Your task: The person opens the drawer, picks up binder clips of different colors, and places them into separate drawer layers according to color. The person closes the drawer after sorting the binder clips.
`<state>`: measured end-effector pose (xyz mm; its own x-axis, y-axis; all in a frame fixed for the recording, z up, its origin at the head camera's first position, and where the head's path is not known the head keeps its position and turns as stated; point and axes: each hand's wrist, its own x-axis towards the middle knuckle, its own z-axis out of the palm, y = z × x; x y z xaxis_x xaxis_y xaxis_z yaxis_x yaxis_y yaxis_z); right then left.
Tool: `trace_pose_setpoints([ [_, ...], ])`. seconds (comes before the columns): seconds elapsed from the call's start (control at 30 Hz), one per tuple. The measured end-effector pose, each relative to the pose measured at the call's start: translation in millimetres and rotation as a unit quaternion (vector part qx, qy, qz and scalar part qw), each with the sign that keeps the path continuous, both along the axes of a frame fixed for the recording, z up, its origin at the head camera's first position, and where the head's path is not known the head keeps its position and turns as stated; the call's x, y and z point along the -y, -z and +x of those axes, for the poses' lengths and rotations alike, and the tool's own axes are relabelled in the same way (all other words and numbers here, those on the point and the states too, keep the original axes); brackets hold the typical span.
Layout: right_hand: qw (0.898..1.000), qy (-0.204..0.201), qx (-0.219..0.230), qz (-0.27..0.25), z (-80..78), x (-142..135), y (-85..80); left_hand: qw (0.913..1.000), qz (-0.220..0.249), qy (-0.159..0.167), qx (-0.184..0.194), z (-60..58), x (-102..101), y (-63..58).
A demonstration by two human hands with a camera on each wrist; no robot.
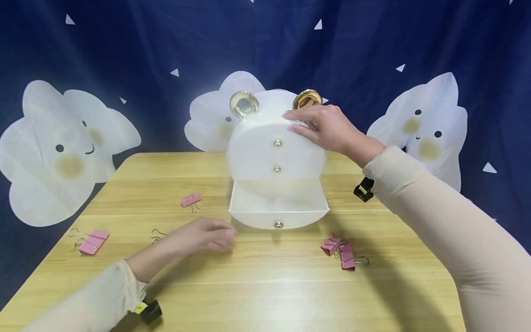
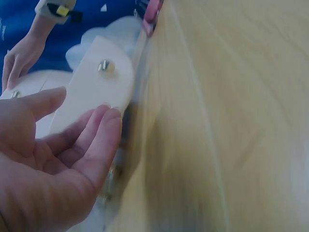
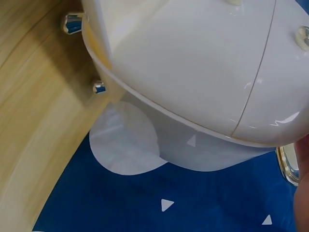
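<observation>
A white drawer box (image 1: 244, 157) with round gold ears and small gold knobs stands on the table, its bottom drawer (image 1: 253, 219) pulled out. My right hand (image 1: 327, 127) rests on the box's upper right edge beside the gold ear (image 1: 244, 105)'s twin, fingers extended over the top. At the right wrist view's edge only a strip of that hand shows. My left hand (image 1: 199, 237), slightly blurred, is low over the table at the drawer's front left. In the left wrist view its fingers (image 2: 104, 140) are loosely bent, holding nothing, near the drawer front.
Two pink binder clips (image 1: 347, 257) lie together at right of the drawer. Another pink clip (image 1: 94, 242) is at far left, and a smaller one (image 1: 191, 199) lies left of the box. Wire handles (image 1: 156, 235) of one more show behind my left hand. A blue curtain (image 1: 274, 41) hangs behind.
</observation>
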<state>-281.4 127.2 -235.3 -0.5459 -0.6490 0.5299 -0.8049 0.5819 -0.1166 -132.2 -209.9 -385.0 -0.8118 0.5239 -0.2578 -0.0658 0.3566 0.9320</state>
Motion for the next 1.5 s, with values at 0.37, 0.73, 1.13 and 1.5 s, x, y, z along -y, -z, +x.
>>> trace_pose_setpoints([
  [0.37,0.998,0.022,0.052,-0.019,3.6,2,-2.2,0.9567,-0.185,-0.052,-0.219,4.6,56,-11.9],
  [0.73,0.996,0.038,0.076,-0.033,5.3,2,-3.6,0.8959,-0.261,0.002,-0.359,11.9,92,-14.9],
  [1.13,0.994,0.048,0.090,-0.037,5.8,4,-1.1,0.8886,-0.301,0.088,-0.335,15.0,106,-6.1],
  [1.5,0.994,0.054,0.092,-0.037,7.8,3,-2.3,0.8563,-0.351,0.065,-0.373,11.5,103,1.5],
])
